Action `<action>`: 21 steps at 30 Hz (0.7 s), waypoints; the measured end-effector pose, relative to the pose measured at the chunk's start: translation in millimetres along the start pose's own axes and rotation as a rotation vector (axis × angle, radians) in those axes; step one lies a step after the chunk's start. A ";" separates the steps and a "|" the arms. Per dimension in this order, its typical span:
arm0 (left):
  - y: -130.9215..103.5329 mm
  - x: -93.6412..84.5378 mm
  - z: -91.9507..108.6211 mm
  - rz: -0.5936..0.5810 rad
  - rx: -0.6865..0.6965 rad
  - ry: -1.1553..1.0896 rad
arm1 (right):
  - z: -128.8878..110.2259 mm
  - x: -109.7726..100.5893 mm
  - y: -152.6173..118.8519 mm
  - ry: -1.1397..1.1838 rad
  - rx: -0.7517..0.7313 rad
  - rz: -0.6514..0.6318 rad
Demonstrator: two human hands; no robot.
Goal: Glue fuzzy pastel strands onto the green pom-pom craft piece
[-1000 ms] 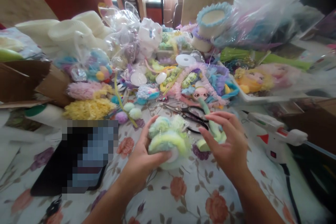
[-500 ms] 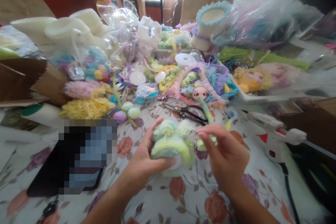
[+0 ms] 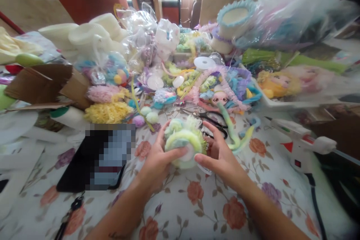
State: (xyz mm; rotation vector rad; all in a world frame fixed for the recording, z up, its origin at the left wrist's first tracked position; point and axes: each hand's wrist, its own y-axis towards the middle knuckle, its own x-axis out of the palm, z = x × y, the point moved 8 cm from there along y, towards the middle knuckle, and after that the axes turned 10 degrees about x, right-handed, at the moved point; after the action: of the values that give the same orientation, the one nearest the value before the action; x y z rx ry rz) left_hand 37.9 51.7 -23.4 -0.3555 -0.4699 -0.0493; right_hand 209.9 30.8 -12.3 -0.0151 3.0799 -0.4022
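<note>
A fluffy green and yellow craft piece (image 3: pixel 184 139) with a pale round disc on its near side is held over the flowered tablecloth. My left hand (image 3: pixel 157 157) grips it from the left, thumb across its front. On the right side, my right hand (image 3: pixel 221 153) curves round the piece, its thumb at the lower edge and its fingers behind. Black scissors (image 3: pixel 210 117) lie just beyond, partly hidden by the piece and my right fingers. A green and yellow fuzzy strip (image 3: pixel 233 131) lies to the right of them.
A dark tablet (image 3: pixel 78 161) lies at left, a cardboard box (image 3: pixel 42 86) behind it. The white glue gun (image 3: pixel 302 142) stands at right. Across the back are a doll head (image 3: pixel 219 98), yellow yarn (image 3: pixel 108 111), plastic bags and a white tray (image 3: pixel 281 104).
My right hand has moved from a pinch beside the craft piece to a hold round its right side. The camera view has shifted left, so the scene sits further right.
</note>
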 end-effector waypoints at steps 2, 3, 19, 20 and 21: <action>-1.3 2.0 0.1 -0.015 0.003 0.009 | 7.6 7.1 3.3 0.092 0.070 -0.038; -1.5 2.3 0.4 -0.018 0.015 0.017 | 10.6 9.7 5.1 0.135 0.104 -0.048; 3.0 5.6 7.1 -0.197 0.192 0.071 | 5.2 10.7 1.6 -0.042 -0.078 0.089; 3.0 5.4 7.2 -0.196 0.202 0.081 | 4.1 11.2 0.5 -0.072 -0.093 0.092; 2.9 4.9 7.0 -0.196 0.212 0.096 | 3.2 11.3 -0.5 -0.097 -0.105 0.098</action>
State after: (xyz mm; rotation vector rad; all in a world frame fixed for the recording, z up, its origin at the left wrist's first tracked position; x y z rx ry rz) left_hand 39.6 57.1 -16.4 -0.0979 -0.4096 -0.2043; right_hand 198.7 29.3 -15.7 0.1096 2.9868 -0.2282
